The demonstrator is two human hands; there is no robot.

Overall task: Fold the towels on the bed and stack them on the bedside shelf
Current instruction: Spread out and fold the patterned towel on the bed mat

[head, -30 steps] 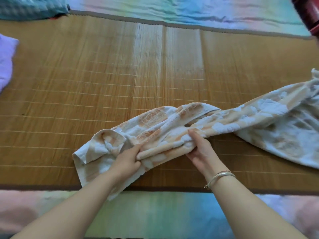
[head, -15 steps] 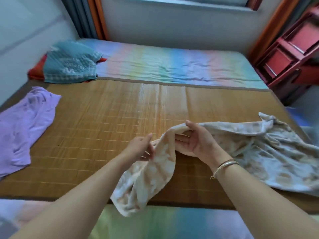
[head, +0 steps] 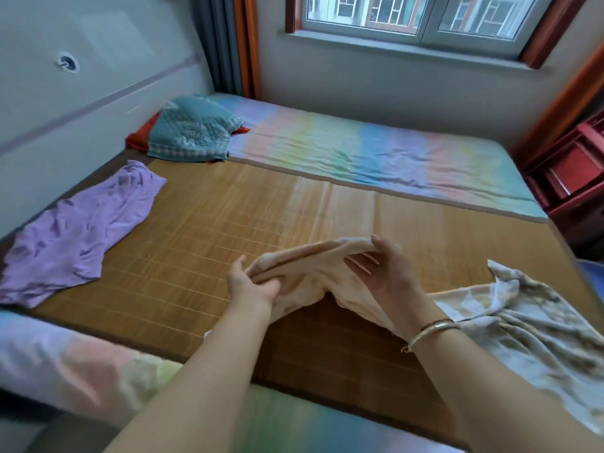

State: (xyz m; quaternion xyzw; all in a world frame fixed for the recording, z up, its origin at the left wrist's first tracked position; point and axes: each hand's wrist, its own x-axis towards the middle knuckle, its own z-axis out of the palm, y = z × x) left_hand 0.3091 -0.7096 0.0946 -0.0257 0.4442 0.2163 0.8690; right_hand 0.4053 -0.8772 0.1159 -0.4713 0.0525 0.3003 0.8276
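A cream towel with a faded orange pattern (head: 510, 322) is lifted off the bamboo mat (head: 202, 223) at its left end, and the rest trails to the right across the mat. My left hand (head: 250, 282) pinches the raised edge at its left. My right hand (head: 384, 269), with a bangle on the wrist, grips the same edge further right, thumb on top. A purple towel (head: 75, 233) lies spread at the mat's left. A teal towel (head: 192, 130) sits crumpled over something red at the far left. The red shelf (head: 575, 178) stands at the right of the bed.
A rainbow-striped sheet (head: 376, 152) covers the bed beyond and in front of the mat. A white headboard wall runs along the left. A window and curtains are at the far side.
The towel lay on the mat under both hands a second ago. Both hands have since lifted its edge and moved apart along it. The view has tilted up to show the room.
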